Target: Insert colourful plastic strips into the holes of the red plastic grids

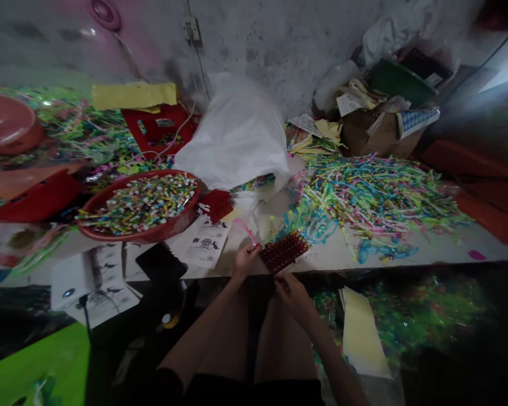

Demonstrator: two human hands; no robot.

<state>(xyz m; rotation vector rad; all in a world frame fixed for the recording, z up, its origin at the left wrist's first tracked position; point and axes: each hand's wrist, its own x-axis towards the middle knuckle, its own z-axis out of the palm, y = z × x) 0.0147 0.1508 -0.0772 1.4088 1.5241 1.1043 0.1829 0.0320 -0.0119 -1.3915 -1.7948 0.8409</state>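
My left hand (245,260) pinches a thin pink plastic strip (248,231) that sticks up from its fingertips. Just right of it lies a dark red rack (279,256) with rows of small holes, at the table's front edge. Colourful pieces with blue and yellow-green ends stand along the rack's far side. At the rack's near edge is my right hand (294,294), its fingers drawn together; what they hold, if anything, is too small and dim to name. A pile of blue translucent strips (309,223) lies behind the rack.
A red basin (182,223) of small colourful sticks stands left, beside stacked red racks (215,206) and printed sheets (205,242). Behind is a large white sack (241,129). A heap of colourful strips (385,192) covers the right side. A black object (161,262) lies near the front edge.
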